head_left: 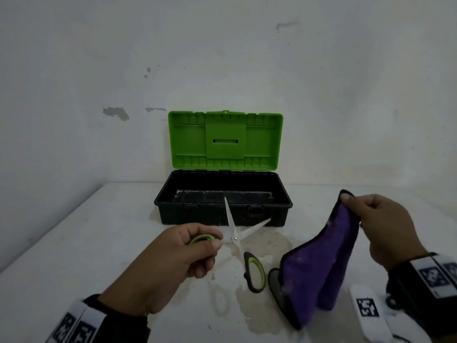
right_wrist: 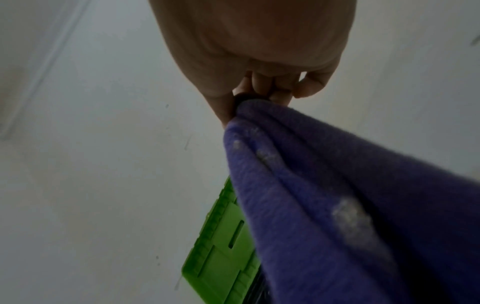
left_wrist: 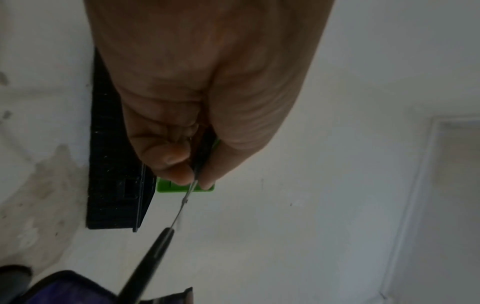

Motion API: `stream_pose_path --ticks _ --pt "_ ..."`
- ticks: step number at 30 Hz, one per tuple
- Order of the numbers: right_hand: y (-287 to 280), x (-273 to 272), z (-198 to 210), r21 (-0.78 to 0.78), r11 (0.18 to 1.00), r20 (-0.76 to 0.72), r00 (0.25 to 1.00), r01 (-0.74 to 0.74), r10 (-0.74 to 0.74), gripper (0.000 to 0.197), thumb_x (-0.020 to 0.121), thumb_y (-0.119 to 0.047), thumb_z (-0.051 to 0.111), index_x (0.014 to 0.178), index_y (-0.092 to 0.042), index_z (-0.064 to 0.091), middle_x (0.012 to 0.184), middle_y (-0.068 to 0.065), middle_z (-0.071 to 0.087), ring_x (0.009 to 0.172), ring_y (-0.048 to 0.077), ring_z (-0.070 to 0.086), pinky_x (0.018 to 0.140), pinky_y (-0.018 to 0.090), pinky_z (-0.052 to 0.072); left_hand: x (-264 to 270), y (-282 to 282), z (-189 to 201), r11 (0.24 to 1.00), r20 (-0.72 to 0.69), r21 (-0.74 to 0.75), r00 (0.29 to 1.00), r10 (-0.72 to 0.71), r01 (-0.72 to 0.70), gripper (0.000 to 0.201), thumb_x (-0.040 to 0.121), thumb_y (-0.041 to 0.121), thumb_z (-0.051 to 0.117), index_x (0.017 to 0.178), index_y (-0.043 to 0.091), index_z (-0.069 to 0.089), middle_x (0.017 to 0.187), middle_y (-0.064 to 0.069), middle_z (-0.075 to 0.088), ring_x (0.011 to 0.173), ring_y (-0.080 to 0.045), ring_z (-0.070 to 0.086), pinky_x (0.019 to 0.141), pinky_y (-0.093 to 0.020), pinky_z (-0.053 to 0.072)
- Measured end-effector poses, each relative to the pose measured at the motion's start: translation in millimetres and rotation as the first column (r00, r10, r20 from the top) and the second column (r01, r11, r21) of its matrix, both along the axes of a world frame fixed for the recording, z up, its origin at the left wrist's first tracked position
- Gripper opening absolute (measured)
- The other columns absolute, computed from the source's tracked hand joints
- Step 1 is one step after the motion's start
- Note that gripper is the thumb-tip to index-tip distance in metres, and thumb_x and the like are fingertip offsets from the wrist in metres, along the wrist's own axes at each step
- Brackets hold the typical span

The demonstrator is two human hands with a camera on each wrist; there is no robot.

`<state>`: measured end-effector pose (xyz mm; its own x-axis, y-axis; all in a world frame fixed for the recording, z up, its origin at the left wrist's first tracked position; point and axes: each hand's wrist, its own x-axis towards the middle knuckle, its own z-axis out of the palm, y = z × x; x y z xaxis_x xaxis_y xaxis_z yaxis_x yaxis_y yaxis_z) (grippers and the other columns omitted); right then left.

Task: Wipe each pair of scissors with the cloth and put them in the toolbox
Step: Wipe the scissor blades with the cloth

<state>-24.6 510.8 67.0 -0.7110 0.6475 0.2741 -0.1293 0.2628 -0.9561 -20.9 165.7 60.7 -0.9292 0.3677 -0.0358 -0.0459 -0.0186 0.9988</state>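
Note:
My left hand point(head_left: 210, 248) grips one green-and-black handle of a pair of scissors point(head_left: 233, 237), held above the table in front of the toolbox. Its blades are spread apart and the other handle point(head_left: 254, 273) hangs free. In the left wrist view the fingers point(left_wrist: 179, 174) pinch the handle near the pivot point(left_wrist: 185, 200). My right hand point(head_left: 358, 204) pinches the top corner of a purple cloth point(head_left: 319, 266) with a black edge; the cloth hangs with its lower end on the table. The toolbox point(head_left: 222, 216) is black, and its green lid point(head_left: 225, 139) stands open. A pale scissors handle point(head_left: 219, 299) lies on the table.
The toolbox stands against a white wall at the back of a white table point(head_left: 99, 243). White tagged objects point(head_left: 368, 308) lie at the lower right beside my right wrist. A stained patch marks the table under the scissors.

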Motion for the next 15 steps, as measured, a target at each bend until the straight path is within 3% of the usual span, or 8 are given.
stream_pose_path --ticks 2,5,7,10,15 --pt "3 -10 13 0.103 0.990 -0.041 0.995 0.096 -0.092 0.028 0.085 -0.028 0.076 0.083 0.000 0.068 0.068 0.005 0.061 0.060 0.017 0.055 0.057 0.025 0.043 1 2 -4 1.000 0.008 -0.002 1.000 -0.003 0.003 0.011 0.085 0.008 0.067 0.091 0.012 0.076 0.069 -0.011 0.062 0.061 -0.018 0.054 0.052 -0.025 0.043" --pt "0 -25 27 0.294 0.938 -0.115 0.981 0.181 -0.153 0.028 0.084 -0.035 0.076 0.077 -0.008 0.068 0.070 0.005 0.065 0.070 0.025 0.063 0.068 0.033 0.050 1 8 -8 1.000 0.013 -0.006 1.000 0.014 -0.014 0.011 0.079 0.015 0.074 0.087 0.009 0.076 0.068 -0.011 0.061 0.061 -0.019 0.050 0.052 -0.024 0.042" --pt "-12 -31 33 0.419 0.890 -0.141 0.981 0.178 -0.130 0.026 0.084 -0.035 0.076 0.075 -0.011 0.067 0.071 0.004 0.067 0.065 0.018 0.061 0.064 0.027 0.045 1 12 -8 0.999 0.010 0.001 0.999 0.040 -0.040 0.018 0.073 0.020 0.077 0.083 0.006 0.075 0.067 -0.011 0.058 0.059 -0.018 0.047 0.051 -0.024 0.040" --pt "-40 -31 36 0.461 0.887 -0.154 0.987 0.034 0.042 0.023 0.081 -0.029 0.079 0.072 -0.014 0.065 0.066 -0.001 0.069 0.055 0.009 0.059 0.053 0.016 0.043 2 18 -5 0.994 0.020 0.065 0.996 0.086 -0.087 0.013 0.075 0.019 0.075 0.078 0.006 0.074 0.066 -0.008 0.057 0.059 -0.016 0.046 0.049 -0.024 0.038" --pt "-78 -15 25 0.355 0.886 -0.155 0.915 -0.299 0.372 0.023 0.074 -0.021 0.084 0.068 -0.013 0.063 0.062 0.003 0.070 0.054 0.014 0.059 0.053 0.022 0.048 0 26 -9 0.951 0.034 0.180 0.968 0.249 -0.251 0.016 0.081 0.026 0.072 0.077 0.010 0.071 0.069 -0.008 0.053 0.065 -0.018 0.047 0.055 -0.029 0.038"
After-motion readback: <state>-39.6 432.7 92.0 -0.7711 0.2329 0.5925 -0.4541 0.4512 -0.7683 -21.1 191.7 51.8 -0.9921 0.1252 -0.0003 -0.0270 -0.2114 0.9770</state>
